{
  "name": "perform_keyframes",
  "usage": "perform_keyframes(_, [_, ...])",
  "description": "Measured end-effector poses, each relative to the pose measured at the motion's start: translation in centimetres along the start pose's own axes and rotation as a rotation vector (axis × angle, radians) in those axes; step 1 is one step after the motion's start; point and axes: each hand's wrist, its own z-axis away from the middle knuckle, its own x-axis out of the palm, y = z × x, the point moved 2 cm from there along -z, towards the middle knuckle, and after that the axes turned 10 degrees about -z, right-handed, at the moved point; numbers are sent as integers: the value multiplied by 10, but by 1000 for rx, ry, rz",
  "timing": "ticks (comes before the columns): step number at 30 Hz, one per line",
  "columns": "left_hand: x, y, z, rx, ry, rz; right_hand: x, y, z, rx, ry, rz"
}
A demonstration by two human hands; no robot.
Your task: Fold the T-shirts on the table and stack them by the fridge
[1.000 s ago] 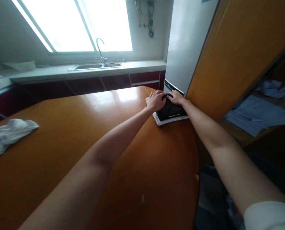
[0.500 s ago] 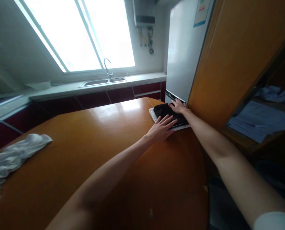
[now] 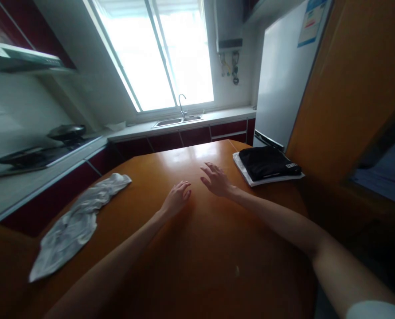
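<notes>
Both hands have come off the folded black fabric piece (image 3: pixel 265 162) since half a second ago, and they're now over the middle of the glossy orange-brown wooden table (image 3: pixel 213 252). The black one's a flattish bundle, pale marking on one corner, sitting on a flat white layer (image 3: pixel 245 171). It's just right of the right hand (image 3: pixel 217 180); the crumpled whitish cloth (image 3: pixel 76 219) is left of the left hand (image 3: pixel 176 198). Fingers loose, both hands holding nothing.
</notes>
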Motion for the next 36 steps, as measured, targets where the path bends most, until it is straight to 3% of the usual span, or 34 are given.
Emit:
perform_keyframes(4, [-2, -46, 35, -123, -56, -77, 52, -12, -3, 95, -144, -53])
perform_keyframes(8, [7, -63, 56, -122, -103, -91, 78, -15, 1, 127, -290, -18])
perform_keyframes(12, [13, -61, 59, -92, -106, -67, 81, -17, 7, 130, -376, 54])
perform_keyframes(22, [4, -49, 63, -84, -108, -22, 84, -12, 8, 139, -387, 125])
perform_keyframes(36, [7, -58, 61, -116, -85, 55, 93, 7, 7, 107, -385, 153])
